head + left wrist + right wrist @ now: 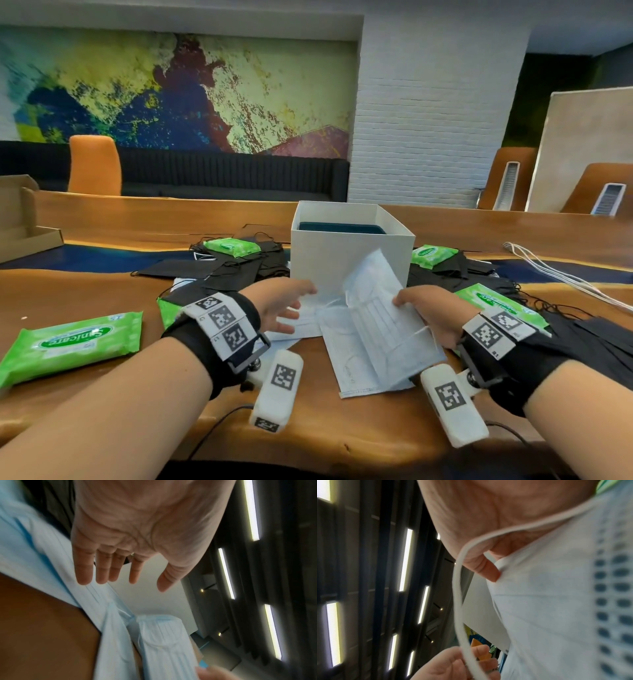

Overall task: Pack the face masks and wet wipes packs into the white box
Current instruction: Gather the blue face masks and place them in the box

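The white box (352, 253) stands open in the middle of the wooden table (85, 294). A loose bunch of light blue face masks (370, 335) lies in front of it, with one end lifted against the box wall. My right hand (411, 303) pinches the bunch at its right edge; in the right wrist view its thumb (481, 568) presses on the masks (556, 601). My left hand (294, 305) hovers open at the left end of the masks (111, 615), its fingers (102, 573) straight. Green wet wipes packs (72, 342) (231, 247) (433, 255) (493, 301) lie around.
Piles of black masks (233, 270) (462, 270) flank the box, and more spread at the far right (582, 335). An open cardboard box (20, 219) sits at the far left. White cables (555, 270) run across the right side. An orange chair (94, 164) stands behind the table.
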`<act>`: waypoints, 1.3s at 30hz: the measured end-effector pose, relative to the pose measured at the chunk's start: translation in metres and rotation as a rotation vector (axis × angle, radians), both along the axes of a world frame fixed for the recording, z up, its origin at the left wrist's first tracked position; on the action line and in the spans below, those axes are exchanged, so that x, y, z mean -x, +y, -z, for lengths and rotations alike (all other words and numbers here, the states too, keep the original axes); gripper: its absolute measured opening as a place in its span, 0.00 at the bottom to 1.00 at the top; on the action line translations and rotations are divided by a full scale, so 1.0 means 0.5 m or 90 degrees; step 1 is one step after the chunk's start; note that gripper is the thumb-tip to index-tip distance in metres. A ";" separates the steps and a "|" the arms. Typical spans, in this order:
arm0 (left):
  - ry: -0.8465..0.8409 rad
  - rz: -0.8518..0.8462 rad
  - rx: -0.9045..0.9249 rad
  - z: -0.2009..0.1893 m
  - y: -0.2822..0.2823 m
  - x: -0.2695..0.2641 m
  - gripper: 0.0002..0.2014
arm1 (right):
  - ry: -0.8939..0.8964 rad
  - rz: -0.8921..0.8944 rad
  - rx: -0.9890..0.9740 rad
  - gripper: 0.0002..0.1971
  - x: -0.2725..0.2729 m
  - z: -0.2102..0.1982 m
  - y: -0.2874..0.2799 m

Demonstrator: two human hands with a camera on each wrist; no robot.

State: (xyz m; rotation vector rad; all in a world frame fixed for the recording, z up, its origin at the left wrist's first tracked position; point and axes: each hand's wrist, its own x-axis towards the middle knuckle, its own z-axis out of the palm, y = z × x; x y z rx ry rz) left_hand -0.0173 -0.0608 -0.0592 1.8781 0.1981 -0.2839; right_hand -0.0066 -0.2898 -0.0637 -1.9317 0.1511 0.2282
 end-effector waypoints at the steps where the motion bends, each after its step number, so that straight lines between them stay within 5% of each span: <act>1: -0.013 0.010 -0.077 0.006 0.000 -0.005 0.23 | 0.020 0.010 0.035 0.15 -0.002 0.005 0.000; 3: -0.044 0.059 -0.256 0.011 0.000 -0.009 0.21 | 0.058 -0.007 0.080 0.21 -0.007 0.013 0.002; 6: -0.068 0.127 -0.462 0.009 -0.005 -0.008 0.22 | 0.070 -0.040 0.165 0.15 -0.007 0.017 0.014; 10: -0.065 0.179 -0.588 0.001 -0.013 -0.008 0.25 | 0.024 -0.134 0.397 0.18 -0.005 0.015 0.018; 15: -0.052 0.243 -0.700 -0.005 -0.020 -0.010 0.25 | 0.013 -0.180 0.479 0.17 -0.012 0.011 0.023; 28: -0.080 0.244 -0.707 0.008 -0.025 -0.009 0.23 | -0.017 -0.233 0.620 0.25 -0.032 0.025 0.057; 39: -0.110 0.207 -0.669 0.007 -0.010 -0.018 0.14 | -0.018 -0.179 0.467 0.04 -0.022 0.020 0.038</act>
